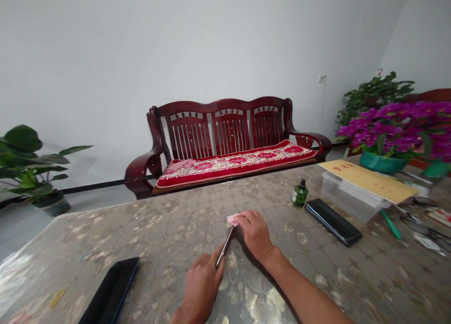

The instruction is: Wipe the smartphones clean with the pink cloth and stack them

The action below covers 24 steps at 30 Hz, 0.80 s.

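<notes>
My left hand (202,280) is closed around the near end of a slim, metallic pen-like stick (224,247), which slants up and away over the table. At its far end my right hand (254,232) pinches a small pink piece of cloth or paper (232,219). The pink piece lies against the stick's tip, and the tip itself is hidden by it and my fingers. Both hands are low over the patterned tablecloth (169,234).
Left lies a black case (110,291) beside a yellow clip-like item (57,298). Rightward are a green bottle (299,193), a black wallet-like case (333,221), a clear plastic box (347,198) under a yellow envelope (366,179), a green-handled tool (391,224), and purple flowers (394,122). A wooden bench (230,126) stands behind.
</notes>
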{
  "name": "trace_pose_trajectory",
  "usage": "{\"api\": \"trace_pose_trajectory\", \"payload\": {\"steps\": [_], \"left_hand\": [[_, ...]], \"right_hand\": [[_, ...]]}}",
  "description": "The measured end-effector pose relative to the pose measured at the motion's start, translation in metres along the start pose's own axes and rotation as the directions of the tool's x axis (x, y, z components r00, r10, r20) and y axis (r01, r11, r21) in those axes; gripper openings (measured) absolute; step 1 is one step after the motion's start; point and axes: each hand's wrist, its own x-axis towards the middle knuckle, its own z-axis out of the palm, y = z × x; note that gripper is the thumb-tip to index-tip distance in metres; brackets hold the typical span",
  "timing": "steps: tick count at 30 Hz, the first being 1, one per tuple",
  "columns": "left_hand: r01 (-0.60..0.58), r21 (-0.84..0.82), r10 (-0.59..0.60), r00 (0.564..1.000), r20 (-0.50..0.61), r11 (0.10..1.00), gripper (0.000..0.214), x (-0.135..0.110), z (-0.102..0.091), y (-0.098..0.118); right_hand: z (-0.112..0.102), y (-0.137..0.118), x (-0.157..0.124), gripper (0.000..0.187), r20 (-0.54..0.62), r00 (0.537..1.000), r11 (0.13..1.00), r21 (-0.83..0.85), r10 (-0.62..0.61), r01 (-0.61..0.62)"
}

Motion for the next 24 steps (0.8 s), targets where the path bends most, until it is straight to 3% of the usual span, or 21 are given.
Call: {"api": "trace_pose_trajectory", "payload": {"steps": [4,9,11,15,17,19,22,24], "left_hand": [[0.004,-0.009,-0.004,1.0,0.005,1.0,0.037,0.0,-0.003,0.002],[0.057,-0.023,-0.057,0.998,0.016,0.998,0.03,0.001,-0.001,0.0],[0.055,-0.025,-0.055,0.998,0.007,0.998,0.029,0.0,0.0,-0.001],[0.029,-0.033,-0.029,1.0,0.0,0.999,0.034,-0.001,-0.001,0.0],[0.025,-0.031,-0.025,1.0,0.001,0.999,0.034,0.0,-0.001,0.001],[0.032,-0.029,-0.032,0.999,0.001,0.999,0.034,0.0,-0.001,0.0],[0.057,-0.033,-0.057,0.998,0.008,0.998,0.031,0.001,0.0,-0.002],[0.063,-0.052,-0.063,0.998,0.011,0.997,0.031,0.001,0.0,-0.003]], "right_hand": [[0.001,-0.005,-0.004,0.014,-0.007,1.0,0.999,0.014,-0.029,0.029],[0.002,-0.027,-0.013,0.015,-0.002,0.947,0.942,0.105,-0.321,0.319],[0.001,-0.025,-0.011,0.015,0.012,0.955,0.95,0.098,-0.298,0.295],[0.0,-0.008,-0.004,0.014,0.014,0.996,0.996,0.01,-0.084,0.083],[0.0,-0.006,-0.004,0.015,-0.006,0.999,0.999,-0.006,-0.044,0.044],[0.001,-0.01,-0.006,0.017,-0.026,0.995,0.995,0.016,-0.101,0.101],[0.002,-0.02,-0.012,0.023,-0.022,0.958,0.956,0.063,-0.286,0.287],[0.003,-0.021,-0.012,0.025,0.001,0.948,0.946,0.065,-0.318,0.317]]}}
